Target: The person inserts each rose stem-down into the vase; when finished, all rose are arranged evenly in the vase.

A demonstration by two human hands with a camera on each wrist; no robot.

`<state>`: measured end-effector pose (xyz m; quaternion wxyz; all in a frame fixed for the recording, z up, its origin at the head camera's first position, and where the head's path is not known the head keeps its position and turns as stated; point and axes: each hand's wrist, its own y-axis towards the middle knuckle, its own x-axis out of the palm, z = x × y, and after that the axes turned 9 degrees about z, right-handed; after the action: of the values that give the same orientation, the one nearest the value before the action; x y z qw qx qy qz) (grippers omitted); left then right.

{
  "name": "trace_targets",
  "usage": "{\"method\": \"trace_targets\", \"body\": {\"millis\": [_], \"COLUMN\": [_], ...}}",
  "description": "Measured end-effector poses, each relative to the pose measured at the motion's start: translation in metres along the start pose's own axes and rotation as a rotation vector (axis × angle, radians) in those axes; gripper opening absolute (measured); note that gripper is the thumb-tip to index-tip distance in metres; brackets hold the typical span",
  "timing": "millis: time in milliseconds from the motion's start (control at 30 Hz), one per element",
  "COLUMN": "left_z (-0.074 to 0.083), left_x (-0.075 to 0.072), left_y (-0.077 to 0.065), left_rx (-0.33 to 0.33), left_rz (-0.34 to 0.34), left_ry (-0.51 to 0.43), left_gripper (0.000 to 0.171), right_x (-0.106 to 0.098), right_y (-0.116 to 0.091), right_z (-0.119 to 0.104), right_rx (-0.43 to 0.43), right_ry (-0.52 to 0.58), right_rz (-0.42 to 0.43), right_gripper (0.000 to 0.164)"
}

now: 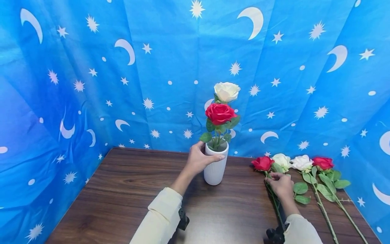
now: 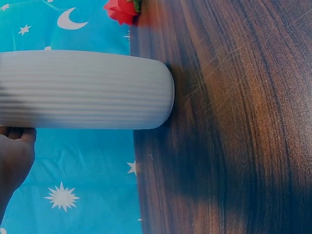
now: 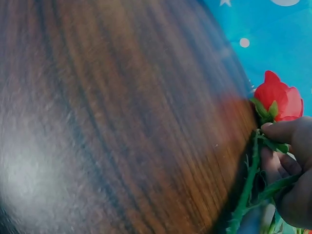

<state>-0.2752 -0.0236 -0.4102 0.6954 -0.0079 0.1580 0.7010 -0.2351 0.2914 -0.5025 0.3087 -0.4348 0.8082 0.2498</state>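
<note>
A white ribbed vase [image 1: 214, 173] stands upright on the table, holding a red rose [image 1: 220, 114] and a cream-white rose [image 1: 227, 91]. My left hand [image 1: 198, 160] grips the vase near its rim, thumb across the front. The left wrist view shows the vase's ribbed side [image 2: 92, 90] and base, with part of the hand [image 2: 15, 158] beside it. To the right, my right hand [image 1: 281, 185] pinches the green stem of another red rose [image 1: 262, 163] just below the bloom. In the right wrist view, thumb and fingers meet at that stem [image 3: 247, 187]; its lower end is out of sight there.
Right of my right hand lie a greenish-white rose [image 1: 281, 162], a white rose [image 1: 302, 163] and a red rose [image 1: 323, 163], their stems toward the near edge. A blue cloth [image 1: 170, 67] with moons and stars hangs behind the brown wooden table [image 1: 134, 183] and at both sides.
</note>
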Motion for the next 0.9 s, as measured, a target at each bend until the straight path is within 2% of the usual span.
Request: {"method": "trace_targets", "body": {"millis": [100, 267, 500, 633, 733, 900], "left_z": [0.001, 0.0, 0.001, 0.001, 0.0, -0.001], "left_x": [0.001, 0.0, 0.001, 0.001, 0.001, 0.0], "left_y": [0.001, 0.002, -0.002, -0.004, -0.005, -0.001], "left_rx": [0.006, 0.012, -0.012, -0.015, -0.007, -0.004], "left_rz": [0.003, 0.01, -0.004, -0.005, -0.004, -0.002], "left_ry": [-0.016, -0.023, -0.015, -0.011, -0.008, -0.001], "left_gripper": [0.069, 0.069, 0.07, 0.07, 0.069, 0.07], "right_x": [-0.001, -0.004, -0.009, -0.011, -0.011, -0.013], "right_y": [0.002, 0.007, 0.007, 0.005, 0.004, 0.007], "right_z": [0.001, -0.002, -0.004, -0.005, -0.005, -0.006], "right_rx": [-0.03, -0.039, -0.03, 0.006, 0.057, 0.095], "right_ry": [-0.031, -0.07, -0.09, -0.055, 0.0, 0.095], "right_rz": [-0.015, -0.102, -0.166, -0.183, -0.192, -0.22], "right_gripper": [0.034, 0.034, 0.018, 0.018, 0.024, 0.028]}}
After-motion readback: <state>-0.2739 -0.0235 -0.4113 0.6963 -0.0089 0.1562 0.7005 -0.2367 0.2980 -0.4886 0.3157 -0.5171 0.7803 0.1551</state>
